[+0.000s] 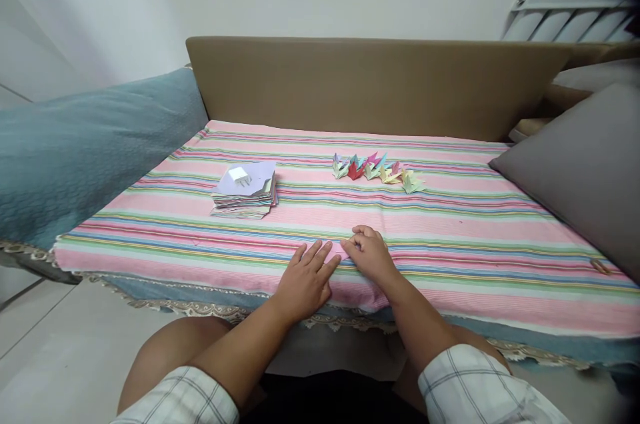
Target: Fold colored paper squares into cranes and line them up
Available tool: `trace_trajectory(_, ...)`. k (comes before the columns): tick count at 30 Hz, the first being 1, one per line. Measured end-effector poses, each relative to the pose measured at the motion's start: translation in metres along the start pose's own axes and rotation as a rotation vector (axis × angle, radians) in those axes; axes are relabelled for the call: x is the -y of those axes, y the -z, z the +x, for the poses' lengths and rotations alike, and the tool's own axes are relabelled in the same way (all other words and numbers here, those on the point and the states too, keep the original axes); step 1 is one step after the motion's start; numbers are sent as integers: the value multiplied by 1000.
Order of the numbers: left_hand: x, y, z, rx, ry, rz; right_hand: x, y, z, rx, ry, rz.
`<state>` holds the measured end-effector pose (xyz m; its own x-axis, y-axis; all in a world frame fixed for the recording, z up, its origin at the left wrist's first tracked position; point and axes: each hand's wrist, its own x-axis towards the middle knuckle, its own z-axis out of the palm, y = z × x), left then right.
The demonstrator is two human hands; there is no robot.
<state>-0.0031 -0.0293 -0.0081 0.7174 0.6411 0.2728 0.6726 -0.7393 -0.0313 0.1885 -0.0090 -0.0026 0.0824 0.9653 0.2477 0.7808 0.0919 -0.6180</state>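
Note:
A small piece of pink folding paper (339,251) lies on the striped cloth near its front edge, partly hidden by my hands. My left hand (305,281) rests flat on it with the fingers spread. Curled fingers of my right hand (371,255) close on the paper's right end, thumb and forefinger together. Beyond my hands sit several folded paper cranes (371,171) in red, green, yellow, purple, pink and blue, grouped close together.
At the left is a stack of paper sheets (245,201) with a white plug adapter (240,175) on top. The striped cloth (440,231) covers the seat before a brown backrest (350,87). A grey cushion (585,164) leans at the right, near a small brown ring-like item (600,267).

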Motion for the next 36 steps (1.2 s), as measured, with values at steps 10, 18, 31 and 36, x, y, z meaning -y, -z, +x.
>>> trace_trajectory(10, 1, -1, 1, -8, -3, 8, -7, 3, 2, 65, -20, 12)
trace_trajectory(18, 1, -2, 0, -25, -6, 19, -13, 8, -1, 53, 39, -23)
trace_trajectory(31, -3, 6, 6, 15, -5, 40, -18, 3, -8, -70, 111, -124)
trace_trajectory(36, -6, 7, 8, 25, 1, 25, -16, 3, -11, -86, 97, -136)
